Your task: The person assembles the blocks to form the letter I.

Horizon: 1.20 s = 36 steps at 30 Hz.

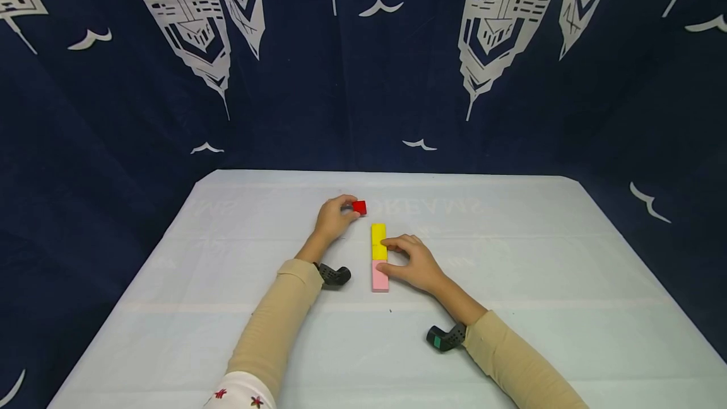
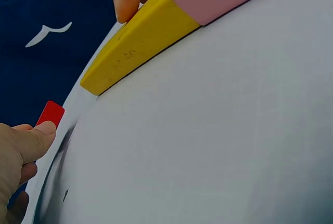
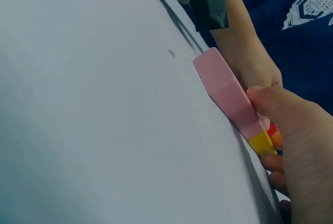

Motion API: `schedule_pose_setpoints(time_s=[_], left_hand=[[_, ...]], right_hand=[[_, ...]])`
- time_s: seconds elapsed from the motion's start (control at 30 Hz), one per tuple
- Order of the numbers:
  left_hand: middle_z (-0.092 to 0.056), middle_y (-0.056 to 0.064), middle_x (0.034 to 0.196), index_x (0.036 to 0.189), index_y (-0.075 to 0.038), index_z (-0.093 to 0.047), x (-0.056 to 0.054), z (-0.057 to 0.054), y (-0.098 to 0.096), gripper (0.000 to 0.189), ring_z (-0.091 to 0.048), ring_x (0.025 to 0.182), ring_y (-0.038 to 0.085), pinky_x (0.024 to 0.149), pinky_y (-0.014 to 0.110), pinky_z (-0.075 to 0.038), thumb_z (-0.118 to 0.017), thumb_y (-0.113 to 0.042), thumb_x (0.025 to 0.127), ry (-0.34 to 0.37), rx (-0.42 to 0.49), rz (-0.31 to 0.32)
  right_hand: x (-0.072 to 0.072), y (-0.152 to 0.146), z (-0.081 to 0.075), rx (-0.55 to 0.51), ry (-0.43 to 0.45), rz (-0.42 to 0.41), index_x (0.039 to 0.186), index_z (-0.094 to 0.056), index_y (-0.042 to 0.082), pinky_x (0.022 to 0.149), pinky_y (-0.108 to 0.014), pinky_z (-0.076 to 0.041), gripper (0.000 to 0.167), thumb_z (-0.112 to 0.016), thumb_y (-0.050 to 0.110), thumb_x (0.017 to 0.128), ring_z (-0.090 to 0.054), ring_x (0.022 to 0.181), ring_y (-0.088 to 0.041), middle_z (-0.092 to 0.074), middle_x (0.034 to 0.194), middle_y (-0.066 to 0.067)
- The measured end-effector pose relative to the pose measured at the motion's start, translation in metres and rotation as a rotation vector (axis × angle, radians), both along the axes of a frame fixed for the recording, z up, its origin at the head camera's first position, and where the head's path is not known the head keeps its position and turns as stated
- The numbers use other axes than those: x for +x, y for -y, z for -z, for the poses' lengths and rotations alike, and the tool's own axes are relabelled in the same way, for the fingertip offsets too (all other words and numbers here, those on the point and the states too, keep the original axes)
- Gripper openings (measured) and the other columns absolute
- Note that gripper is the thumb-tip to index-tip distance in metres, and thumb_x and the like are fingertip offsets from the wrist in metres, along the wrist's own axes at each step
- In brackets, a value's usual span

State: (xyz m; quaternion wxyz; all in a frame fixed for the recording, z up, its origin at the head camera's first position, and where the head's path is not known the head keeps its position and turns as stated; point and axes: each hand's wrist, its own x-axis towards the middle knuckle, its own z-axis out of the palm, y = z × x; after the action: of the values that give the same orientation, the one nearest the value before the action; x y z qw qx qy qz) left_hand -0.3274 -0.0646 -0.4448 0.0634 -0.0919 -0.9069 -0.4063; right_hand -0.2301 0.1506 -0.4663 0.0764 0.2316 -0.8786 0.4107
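Thumb and fingers of my left hand (image 1: 334, 216) pinch a small red block (image 1: 360, 207) near the far side of the white table; the left wrist view shows the red block (image 2: 51, 113) past the thumb tip. A yellow block (image 1: 378, 233) and a pink block (image 1: 380, 281) lie end to end in a line, the yellow one farther away. My right hand (image 1: 419, 264) is at their right side. Its thumb touches the pink block (image 3: 221, 83), while a fingertip rests against the yellow block (image 2: 135, 42). The red block is apart from the yellow one.
A white cloth covers the table (image 1: 227, 333). Behind it hangs a dark blue curtain (image 1: 352, 93) with pale building and bird prints. Black devices sit on both wrists, the left one (image 1: 335, 276) and the right one (image 1: 445, 337).
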Motion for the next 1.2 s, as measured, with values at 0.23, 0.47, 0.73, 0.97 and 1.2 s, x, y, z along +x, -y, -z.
schedule_pose_setpoints(time_s=[0.23, 0.47, 0.73, 0.97, 1.2], left_hand=[[-0.066, 0.008, 0.122, 0.123, -0.008, -0.065, 0.001, 0.001, -0.006, 0.036, -0.054, 0.118, 0.027, 0.107, 0.041, -0.038, -0.073, -0.015, 0.089, -0.007, 0.003, 0.023], [-0.066, 0.009, 0.122, 0.122, -0.008, -0.066, -0.001, 0.005, -0.013, 0.034, -0.055, 0.116, 0.027, 0.106, 0.041, -0.038, -0.072, -0.014, 0.089, -0.026, -0.023, 0.064], [-0.067, 0.01, 0.12, 0.121, -0.007, -0.066, 0.0, 0.003, -0.02, 0.034, -0.055, 0.117, 0.028, 0.105, 0.04, -0.039, -0.073, -0.014, 0.089, -0.034, -0.033, 0.103], [-0.068, 0.01, 0.119, 0.122, -0.006, -0.066, -0.002, 0.006, -0.024, 0.034, -0.056, 0.116, 0.028, 0.104, 0.041, -0.04, -0.073, -0.014, 0.088, -0.043, -0.038, 0.133], [-0.067, 0.008, 0.12, 0.122, -0.008, -0.067, -0.002, 0.008, -0.029, 0.035, -0.056, 0.116, 0.026, 0.103, 0.039, -0.041, -0.073, -0.015, 0.089, -0.04, -0.064, 0.131]], right_hand=[[0.0, 0.0, 0.0, -0.004, 0.002, -0.001, 0.121, -0.068, 0.009, 0.091, -0.04, -0.046, 0.051, -0.083, 0.03, 0.077, -0.055, 0.103, -0.019, -0.065, 0.11, -0.001], [0.0, 0.001, -0.001, 0.005, 0.012, 0.005, 0.122, -0.067, 0.009, 0.091, -0.041, -0.046, 0.051, -0.083, 0.03, 0.078, -0.055, 0.103, -0.02, -0.066, 0.112, -0.002], [0.0, 0.0, -0.001, 0.003, 0.001, 0.0, 0.121, -0.067, 0.008, 0.091, -0.041, -0.046, 0.051, -0.082, 0.03, 0.078, -0.055, 0.103, -0.02, -0.066, 0.112, -0.002], [0.001, 0.001, -0.001, -0.004, -0.013, -0.004, 0.12, -0.068, 0.006, 0.091, -0.041, -0.046, 0.05, -0.082, 0.027, 0.077, -0.056, 0.103, -0.021, -0.066, 0.112, -0.004], [0.0, 0.0, -0.002, -0.003, -0.015, -0.006, 0.12, -0.068, 0.006, 0.091, -0.041, -0.046, 0.05, -0.082, 0.027, 0.077, -0.056, 0.103, -0.021, -0.066, 0.112, -0.005]])
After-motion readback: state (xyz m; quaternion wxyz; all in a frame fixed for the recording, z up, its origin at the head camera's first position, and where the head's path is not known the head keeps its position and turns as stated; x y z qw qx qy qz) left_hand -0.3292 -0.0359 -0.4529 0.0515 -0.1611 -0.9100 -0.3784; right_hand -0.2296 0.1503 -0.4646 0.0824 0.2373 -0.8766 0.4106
